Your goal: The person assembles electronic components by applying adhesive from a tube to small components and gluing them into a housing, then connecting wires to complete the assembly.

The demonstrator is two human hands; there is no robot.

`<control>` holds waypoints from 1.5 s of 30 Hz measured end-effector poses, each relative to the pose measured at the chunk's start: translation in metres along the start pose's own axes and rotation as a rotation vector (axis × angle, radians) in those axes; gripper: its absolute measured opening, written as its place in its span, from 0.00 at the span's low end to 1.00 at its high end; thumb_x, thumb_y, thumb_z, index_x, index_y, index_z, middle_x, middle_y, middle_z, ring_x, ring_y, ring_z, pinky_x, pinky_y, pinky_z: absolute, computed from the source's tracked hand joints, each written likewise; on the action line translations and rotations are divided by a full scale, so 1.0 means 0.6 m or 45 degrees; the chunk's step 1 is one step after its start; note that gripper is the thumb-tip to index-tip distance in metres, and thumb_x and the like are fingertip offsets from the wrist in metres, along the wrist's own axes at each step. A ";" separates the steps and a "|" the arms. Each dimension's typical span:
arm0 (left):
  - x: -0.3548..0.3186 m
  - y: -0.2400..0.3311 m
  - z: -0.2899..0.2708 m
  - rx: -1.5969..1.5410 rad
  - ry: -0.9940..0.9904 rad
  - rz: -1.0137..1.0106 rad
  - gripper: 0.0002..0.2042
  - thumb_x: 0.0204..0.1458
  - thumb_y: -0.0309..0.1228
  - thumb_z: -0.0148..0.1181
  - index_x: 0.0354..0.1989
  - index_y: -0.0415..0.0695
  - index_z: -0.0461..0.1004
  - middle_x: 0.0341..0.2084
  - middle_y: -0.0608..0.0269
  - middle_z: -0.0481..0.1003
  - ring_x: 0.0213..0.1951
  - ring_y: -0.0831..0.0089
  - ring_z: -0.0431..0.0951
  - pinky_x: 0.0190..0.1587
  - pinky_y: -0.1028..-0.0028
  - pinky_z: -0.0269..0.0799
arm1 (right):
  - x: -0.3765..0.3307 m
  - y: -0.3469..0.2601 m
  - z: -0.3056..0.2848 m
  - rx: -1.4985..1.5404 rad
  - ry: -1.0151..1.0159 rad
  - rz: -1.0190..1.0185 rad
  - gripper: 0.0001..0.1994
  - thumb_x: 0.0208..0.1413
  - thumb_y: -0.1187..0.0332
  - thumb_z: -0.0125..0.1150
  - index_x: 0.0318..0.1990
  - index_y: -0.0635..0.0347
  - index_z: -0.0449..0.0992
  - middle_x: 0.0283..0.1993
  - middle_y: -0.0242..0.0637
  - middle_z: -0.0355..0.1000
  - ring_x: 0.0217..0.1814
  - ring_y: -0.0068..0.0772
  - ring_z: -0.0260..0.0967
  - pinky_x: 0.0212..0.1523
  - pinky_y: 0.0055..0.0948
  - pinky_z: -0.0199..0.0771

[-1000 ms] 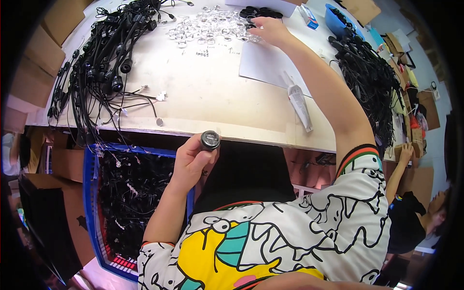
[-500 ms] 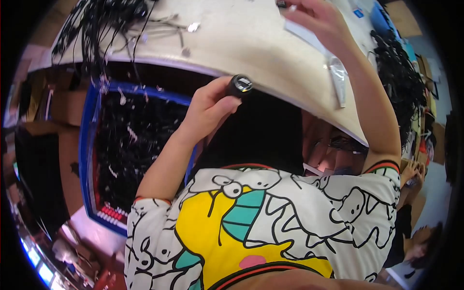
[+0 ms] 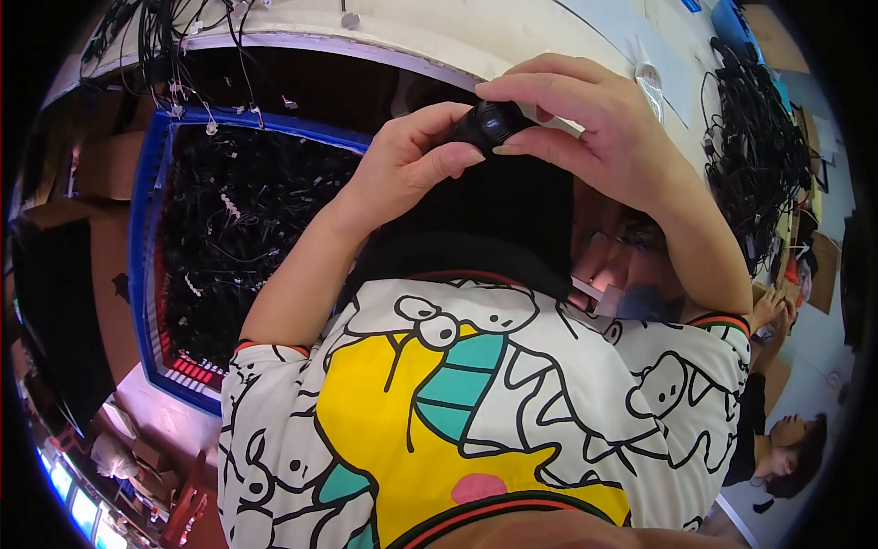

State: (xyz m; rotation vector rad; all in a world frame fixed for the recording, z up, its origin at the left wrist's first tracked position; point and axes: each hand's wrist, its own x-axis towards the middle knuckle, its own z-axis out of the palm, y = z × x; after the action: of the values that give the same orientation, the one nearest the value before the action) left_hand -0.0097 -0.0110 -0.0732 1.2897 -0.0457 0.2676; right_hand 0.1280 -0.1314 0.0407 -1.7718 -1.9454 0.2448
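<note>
A short, glossy black cylinder (image 3: 494, 125) with fine ridges round its side is held between both hands, just off the near edge of the table. My left hand (image 3: 410, 157) grips it from the left, thumb below and fingers wrapped behind. From the right, my right hand (image 3: 599, 128) closes on the same cylinder, thumb tip on its lower side and forefinger over the top. Whether the right fingers also pinch something small against it cannot be seen.
Black cables with white connectors (image 3: 212, 127) hang over the table's edge (image 3: 384, 50) at left. Below stands a blue crate (image 3: 142, 274) full of black cables (image 3: 247, 229). A clear packet (image 3: 648, 87) and a cable heap (image 3: 754, 156) lie right. Another person (image 3: 791, 448) sits far right.
My right hand has come back from the far side of the table and closed on the black cylinder. The left hand has risen slightly, and the cylinder now shows its ridged side.
</note>
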 end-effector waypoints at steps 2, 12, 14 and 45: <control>-0.004 0.006 0.001 -0.091 -0.066 -0.091 0.13 0.48 0.31 0.55 0.41 0.39 0.68 0.24 0.71 0.69 0.26 0.85 0.66 0.30 0.86 0.63 | -0.006 -0.006 -0.001 0.025 -0.011 -0.003 0.14 0.39 0.72 0.62 0.38 0.58 0.72 0.33 0.36 0.70 0.31 0.36 0.69 0.31 0.26 0.70; -0.005 0.014 0.028 0.118 -0.031 -0.001 0.12 0.49 0.30 0.53 0.41 0.38 0.67 0.25 0.70 0.68 0.27 0.86 0.65 0.29 0.87 0.61 | -0.028 -0.025 -0.007 -0.037 -0.248 0.430 0.14 0.41 0.68 0.61 0.39 0.58 0.71 0.28 0.37 0.69 0.27 0.35 0.67 0.28 0.26 0.66; 0.001 0.020 0.024 0.249 -0.042 -0.001 0.11 0.48 0.27 0.53 0.40 0.37 0.67 0.27 0.70 0.69 0.29 0.86 0.65 0.31 0.86 0.62 | -0.028 -0.023 -0.008 0.058 -0.218 0.552 0.18 0.39 0.69 0.64 0.41 0.60 0.70 0.29 0.35 0.68 0.27 0.28 0.65 0.28 0.20 0.66; 0.010 0.023 0.047 -0.067 -0.172 -0.123 0.13 0.47 0.28 0.57 0.41 0.37 0.68 0.29 0.70 0.70 0.31 0.87 0.68 0.34 0.86 0.64 | -0.083 -0.031 -0.008 0.318 0.063 0.365 0.16 0.40 0.76 0.60 0.40 0.62 0.68 0.35 0.39 0.68 0.35 0.34 0.69 0.35 0.25 0.70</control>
State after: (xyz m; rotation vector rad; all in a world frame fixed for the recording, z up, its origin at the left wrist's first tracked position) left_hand -0.0038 -0.0332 -0.0515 1.2525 -0.1046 0.0959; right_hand 0.1156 -0.1832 0.0414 -1.8615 -1.5463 0.5133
